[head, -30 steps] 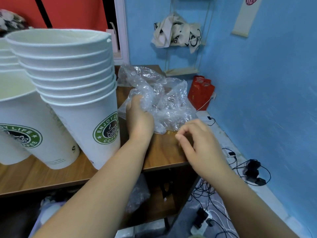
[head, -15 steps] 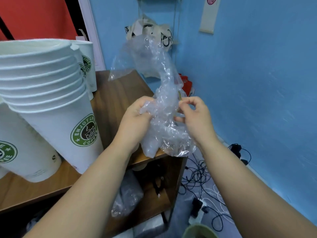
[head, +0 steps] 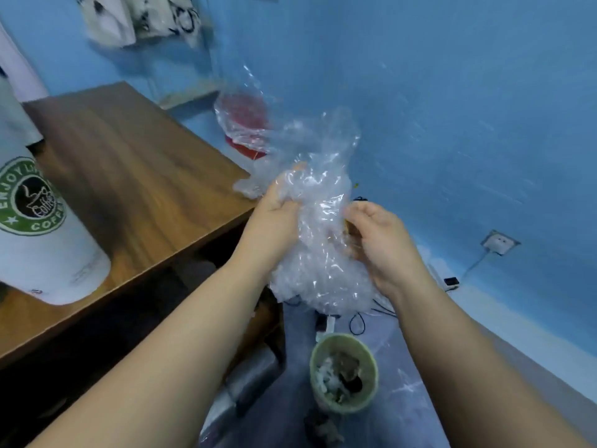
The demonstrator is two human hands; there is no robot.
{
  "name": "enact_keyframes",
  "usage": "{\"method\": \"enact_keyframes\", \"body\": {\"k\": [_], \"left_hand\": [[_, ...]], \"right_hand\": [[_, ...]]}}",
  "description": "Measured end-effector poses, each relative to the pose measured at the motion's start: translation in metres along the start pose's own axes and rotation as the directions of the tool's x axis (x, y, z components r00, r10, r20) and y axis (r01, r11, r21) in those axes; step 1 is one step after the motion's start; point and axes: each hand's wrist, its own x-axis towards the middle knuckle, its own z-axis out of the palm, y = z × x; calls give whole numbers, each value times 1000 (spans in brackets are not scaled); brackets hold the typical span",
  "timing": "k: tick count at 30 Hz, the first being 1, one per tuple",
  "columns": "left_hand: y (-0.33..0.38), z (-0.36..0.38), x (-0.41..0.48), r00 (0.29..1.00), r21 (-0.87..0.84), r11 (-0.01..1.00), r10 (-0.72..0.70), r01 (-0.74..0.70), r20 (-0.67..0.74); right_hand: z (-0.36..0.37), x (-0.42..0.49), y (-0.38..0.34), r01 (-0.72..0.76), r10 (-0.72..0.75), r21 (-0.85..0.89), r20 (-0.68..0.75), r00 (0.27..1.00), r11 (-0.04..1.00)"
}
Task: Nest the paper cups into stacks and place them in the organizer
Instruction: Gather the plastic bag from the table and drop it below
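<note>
Both grips are out past the right edge of the worktop [head: 135, 176], over the floor, with the blue wall [head: 452, 108] well apart on the right. The left grip [head: 274, 227] and the right grip [head: 384, 244] have their fingers curled into one crumpled clear plastic bag [head: 319, 253], one on each side of it, and its loose top trails up towards a red bag [head: 248, 147] by the wall. Two paper cups show at the left edge of the view. One paper cup [head: 38, 240] with a green logo stands near the worktop's front edge, its top cut off, so I cannot tell whether it is a stack. A second cup [head: 16, 118] shows only as a sliver behind it. Below the grips stands one green bin [head: 342, 337] on the floor with scraps inside, cables lying near it. One wall socket [head: 499, 242] sits low on the wall.
</note>
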Motion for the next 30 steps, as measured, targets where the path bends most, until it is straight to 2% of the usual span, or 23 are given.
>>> {"method": "enact_keyframes", "body": {"k": [2, 7, 10, 12, 14, 16, 17, 18, 20, 21, 23, 26, 28, 30], "left_hand": [[-16, 12, -3, 988, 110, 986, -134, 125, 76], [-32, 60, 7, 913, 135, 933, -355, 333, 203], [-44, 85, 13, 850, 208, 918, -393, 339, 350], [-55, 102, 17, 869, 136, 923, -384, 359, 313], [-75, 120, 23, 926, 29, 936, -352, 352, 139], [-101, 138, 29, 966, 185, 948, -250, 259, -73], [-115, 146, 30, 966, 262, 933, -216, 246, -139], [-128, 154, 29, 959, 308, 915, -211, 261, -188], [-154, 169, 24, 931, 299, 888, -292, 348, -219], [-166, 174, 20, 913, 259, 879, -357, 399, -197], [-191, 182, 12, 867, 203, 844, -495, 496, -61], [-223, 182, 6, 755, 269, 775, -626, 572, 195], [-243, 177, 6, 699, 360, 773, -630, 523, 338], [-268, 174, 7, 676, 443, 785, -608, 433, 417]], "right_hand": [[-23, -10, 7, -11, 11, 4, -44, 999, 1000], [-85, -12, 29, 51, -79, -121, -241, 967, 991], [-117, 6, 45, -2, -30, -150, -212, 977, 989], [-129, 18, 60, -120, 107, -126, -110, 988, 985], [-133, 26, 77, -255, 256, 12, -8, 967, 967], [-133, 28, 100, -344, 341, 138, 42, 939, 929], [-132, 28, 114, -359, 355, 130, 53, 933, 924], [-129, 28, 129, -370, 366, 101, 63, 929, 923], [-125, 24, 160, -390, 389, 23, 45, 920, 920], [-124, 23, 177, -396, 396, -11, 0, 918, 918], [-124, 22, 208, -421, 411, -59, -130, 902, 905], [-133, 24, 250, -482, 447, -81, -266, 854, 872], [-140, 28, 274, -501, 467, -55, -291, 835, 863], [-144, 34, 296, -517, 487, -32, -293, 823, 855]]}}
